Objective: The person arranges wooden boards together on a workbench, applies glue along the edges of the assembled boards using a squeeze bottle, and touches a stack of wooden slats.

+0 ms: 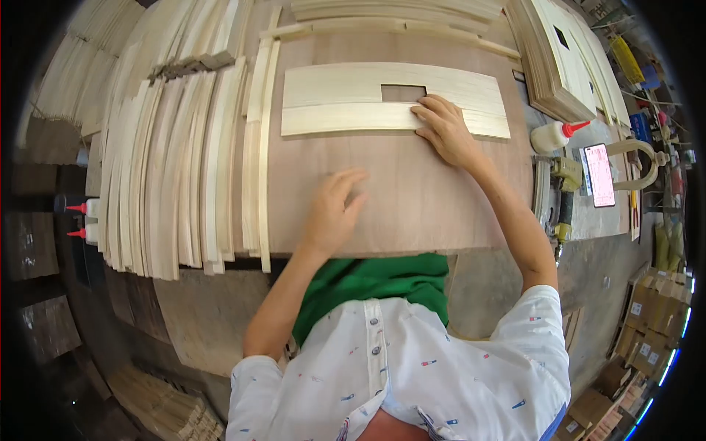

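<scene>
A pale wooden panel [331, 84] with a rectangular cutout lies on the brown board [397, 198] in front of me. A lengthwise seam runs across it at the level of the cutout's lower edge. My right hand [450, 136] is on the panel just right of the cutout, its fingers bent over the front strip and the thumb at the near edge. Nearer to me, my left hand [334, 213] hovers over the board, slightly blurred. Its fingers stretch to the right with the thumb apart, and nothing is in it.
Long wooden strips [173, 176] are stacked at the left, with a wooden rail [265, 147] beside them. Stacked panels [548, 59] stand at the back right. A glue bottle [551, 136], a nail gun [566, 184] and a phone [600, 175] lie on the right.
</scene>
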A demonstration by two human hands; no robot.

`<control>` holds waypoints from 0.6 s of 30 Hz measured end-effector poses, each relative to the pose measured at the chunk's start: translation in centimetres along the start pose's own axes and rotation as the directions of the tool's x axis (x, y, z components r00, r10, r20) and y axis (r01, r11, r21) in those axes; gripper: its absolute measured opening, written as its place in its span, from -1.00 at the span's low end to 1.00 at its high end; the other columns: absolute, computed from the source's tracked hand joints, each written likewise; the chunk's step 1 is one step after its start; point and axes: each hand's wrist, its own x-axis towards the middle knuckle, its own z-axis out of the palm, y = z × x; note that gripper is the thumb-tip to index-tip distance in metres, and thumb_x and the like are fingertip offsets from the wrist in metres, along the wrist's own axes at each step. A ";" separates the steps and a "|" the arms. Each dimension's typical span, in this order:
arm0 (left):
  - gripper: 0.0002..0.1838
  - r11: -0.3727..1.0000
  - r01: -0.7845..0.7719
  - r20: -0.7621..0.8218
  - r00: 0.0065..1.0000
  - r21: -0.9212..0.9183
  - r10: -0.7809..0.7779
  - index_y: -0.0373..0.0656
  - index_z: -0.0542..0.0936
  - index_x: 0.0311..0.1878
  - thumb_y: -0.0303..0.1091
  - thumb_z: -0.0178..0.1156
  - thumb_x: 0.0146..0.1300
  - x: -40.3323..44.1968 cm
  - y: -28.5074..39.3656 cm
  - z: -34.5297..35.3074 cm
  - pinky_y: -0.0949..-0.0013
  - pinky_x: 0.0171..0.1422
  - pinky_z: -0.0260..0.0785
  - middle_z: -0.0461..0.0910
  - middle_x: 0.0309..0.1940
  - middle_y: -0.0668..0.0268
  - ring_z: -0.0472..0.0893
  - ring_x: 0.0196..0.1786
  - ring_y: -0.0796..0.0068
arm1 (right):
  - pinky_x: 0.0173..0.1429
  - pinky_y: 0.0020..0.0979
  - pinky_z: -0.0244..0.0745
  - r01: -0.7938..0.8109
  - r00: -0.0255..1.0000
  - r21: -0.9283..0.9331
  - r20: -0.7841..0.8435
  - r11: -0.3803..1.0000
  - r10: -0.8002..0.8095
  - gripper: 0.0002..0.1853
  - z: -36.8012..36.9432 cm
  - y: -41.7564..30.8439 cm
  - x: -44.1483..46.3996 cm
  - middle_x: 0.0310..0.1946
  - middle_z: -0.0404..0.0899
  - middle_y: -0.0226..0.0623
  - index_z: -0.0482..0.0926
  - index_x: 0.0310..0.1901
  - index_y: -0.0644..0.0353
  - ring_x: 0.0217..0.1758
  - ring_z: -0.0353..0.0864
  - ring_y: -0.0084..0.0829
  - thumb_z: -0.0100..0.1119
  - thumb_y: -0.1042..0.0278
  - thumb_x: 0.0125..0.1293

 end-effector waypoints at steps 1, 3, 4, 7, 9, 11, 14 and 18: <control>-0.69 0.999 -0.037 0.004 0.999 0.021 0.037 -0.24 0.56 0.04 -0.47 0.19 0.21 -0.2 -0.3 0.1 0.38 0.04 0.41 0.53 0.01 0.15 0.55 -0.03 0.32 | 0.35 -0.15 0.15 0.005 1.000 -0.007 -0.017 1.000 -0.005 -0.59 0.2 0.9 1.0 0.19 0.39 -0.19 0.49 0.09 0.17 0.34 0.26 -0.14 0.24 0.34 0.20; -0.69 0.996 -0.076 0.002 0.997 0.048 0.076 -0.24 0.56 0.04 -0.47 0.20 0.21 -0.9 -0.4 0.1 0.38 0.05 0.40 0.54 0.01 0.15 0.55 -0.02 0.32 | 0.35 -0.15 0.16 0.000 1.000 -0.018 0.008 1.000 0.000 -0.59 1.0 2.7 3.0 0.19 0.41 -0.21 0.50 0.10 0.16 0.34 0.27 -0.15 0.23 0.34 0.20; -0.70 0.996 -0.083 -0.006 0.996 0.042 0.084 -0.24 0.56 0.03 -0.48 0.21 0.20 -1.6 -0.3 0.1 0.39 0.05 0.40 0.55 0.00 0.15 0.56 -0.02 0.32 | 0.35 -0.15 0.16 0.006 1.000 -0.017 0.002 1.000 -0.006 -0.59 1.4 3.5 4.2 0.19 0.41 -0.21 0.50 0.10 0.16 0.34 0.27 -0.15 0.23 0.34 0.20; -0.70 0.999 -0.036 -0.008 0.999 -0.014 0.036 -0.25 0.57 0.01 -0.51 0.21 0.19 -3.5 -0.2 -0.1 0.39 0.06 0.40 0.57 -0.02 0.15 0.57 -0.03 0.32 | 0.35 -0.14 0.16 -0.010 1.000 -0.032 -0.014 0.999 0.010 -0.59 2.2 5.2 7.6 0.18 0.42 -0.20 0.51 0.10 0.15 0.35 0.26 -0.15 0.25 0.33 0.19; -0.71 0.998 0.016 0.003 1.000 -0.062 -0.016 -0.25 0.58 0.00 -0.53 0.22 0.18 -4.4 -0.1 -0.5 0.40 0.06 0.40 0.58 -0.04 0.15 0.58 -0.04 0.33 | 0.34 -0.13 0.19 -0.035 0.999 0.031 0.034 0.999 0.034 -0.60 2.5 5.6 9.1 0.18 0.43 -0.19 0.53 0.08 0.16 0.34 0.28 -0.14 0.25 0.34 0.18; -0.72 0.978 0.126 0.027 0.992 -0.165 -0.123 -0.26 0.58 -0.01 -0.55 0.21 0.18 -5.4 0.2 -0.7 0.42 0.07 0.40 0.59 -0.05 0.17 0.57 -0.02 0.35 | 0.33 -0.13 0.21 -0.019 1.000 0.004 0.000 1.000 0.019 -0.60 3.1 5.4 8.8 0.19 0.43 -0.19 0.53 0.08 0.17 0.33 0.29 -0.13 0.25 0.35 0.18; -0.72 0.959 0.178 0.055 0.984 -0.218 -0.171 -0.26 0.58 -0.01 -0.56 0.20 0.18 -5.9 0.4 -0.7 0.42 0.09 0.39 0.59 -0.06 0.19 0.57 -0.01 0.38 | 0.31 -0.12 0.24 -0.003 0.999 -0.033 -0.054 0.999 0.001 -0.61 3.1 4.4 8.5 0.18 0.44 -0.18 0.54 0.07 0.18 0.32 0.31 -0.11 0.25 0.37 0.18; -0.73 0.967 0.143 0.074 0.989 -0.212 -0.130 -0.26 0.58 -0.02 -0.54 0.21 0.18 -5.6 0.2 -0.5 0.38 0.07 0.41 0.59 -0.08 0.15 0.58 -0.02 0.30 | 0.33 -0.10 0.26 0.003 0.999 -0.013 -0.045 1.000 -0.003 -0.59 3.5 4.6 8.7 0.19 0.44 -0.12 0.54 0.08 0.19 0.31 0.32 -0.08 0.26 0.39 0.15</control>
